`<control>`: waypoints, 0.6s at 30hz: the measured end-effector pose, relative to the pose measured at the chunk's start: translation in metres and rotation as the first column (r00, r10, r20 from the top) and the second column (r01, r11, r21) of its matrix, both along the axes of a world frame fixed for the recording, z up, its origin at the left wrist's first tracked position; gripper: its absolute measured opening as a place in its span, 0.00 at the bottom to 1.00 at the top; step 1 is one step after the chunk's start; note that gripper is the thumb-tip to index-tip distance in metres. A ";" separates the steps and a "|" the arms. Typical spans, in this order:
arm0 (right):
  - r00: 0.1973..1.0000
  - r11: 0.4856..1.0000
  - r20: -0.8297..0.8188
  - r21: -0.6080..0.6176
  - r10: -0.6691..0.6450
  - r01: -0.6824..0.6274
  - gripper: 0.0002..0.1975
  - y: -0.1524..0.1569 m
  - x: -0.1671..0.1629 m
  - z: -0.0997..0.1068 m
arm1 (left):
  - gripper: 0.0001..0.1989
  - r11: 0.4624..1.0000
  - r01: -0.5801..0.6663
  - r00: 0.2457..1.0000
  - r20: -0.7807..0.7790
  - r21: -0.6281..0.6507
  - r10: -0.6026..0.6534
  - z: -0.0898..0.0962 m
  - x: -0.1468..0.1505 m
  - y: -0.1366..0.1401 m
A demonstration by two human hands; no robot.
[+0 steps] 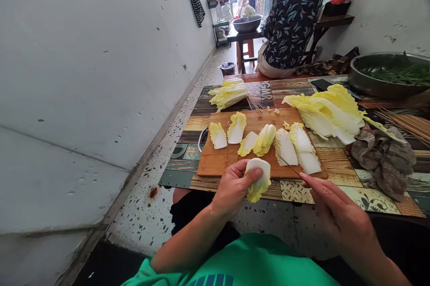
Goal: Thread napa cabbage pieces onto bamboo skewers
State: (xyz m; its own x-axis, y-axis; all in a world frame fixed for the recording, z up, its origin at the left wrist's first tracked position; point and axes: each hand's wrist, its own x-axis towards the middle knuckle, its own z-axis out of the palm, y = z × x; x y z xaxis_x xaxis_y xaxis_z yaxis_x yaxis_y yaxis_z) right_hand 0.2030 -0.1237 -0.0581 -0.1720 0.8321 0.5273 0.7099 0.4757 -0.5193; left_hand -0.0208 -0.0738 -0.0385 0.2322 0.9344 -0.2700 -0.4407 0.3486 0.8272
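Observation:
My left hand is closed around a piece of napa cabbage leaf, its white end up and the yellow frilly edge hanging down, just off the board's front edge. Between the fingers of my right hand is a thin skewer, pointing left over the board and apart from the held leaf. On the wooden cutting board lie several cut cabbage pieces: a small one at left, a curled bundle in the middle, and longer white strips at right.
Loose cabbage leaves lie behind the board at right, a skewered-looking stack at back left. A grey rag, a bundle of skewers and a metal basin of greens stand right. A person sits beyond the table.

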 end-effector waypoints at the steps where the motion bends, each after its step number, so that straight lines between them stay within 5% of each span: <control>1: 0.999 1.000 0.026 0.011 0.018 -0.019 0.20 -0.001 0.003 0.005 | 0.18 0.999 -0.036 0.999 -0.021 0.020 0.037 -0.001 -0.002 -0.003; 7: 0.998 0.999 0.053 -0.029 0.046 -0.045 0.18 -0.006 0.011 0.030 | 0.14 0.978 -0.102 0.985 -0.121 0.184 0.126 -0.002 -0.003 -0.012; 14: 0.985 0.990 -0.148 -0.100 0.085 -0.100 0.12 -0.008 -0.009 0.032 | 0.12 0.937 0.178 0.971 -0.211 0.302 -0.117 0.009 0.017 -0.023; 18: 0.978 0.989 -0.150 0.059 0.146 -0.139 0.05 -0.005 -0.021 0.034 | 0.09 0.882 0.226 0.928 -0.368 0.414 -0.066 0.004 0.021 -0.026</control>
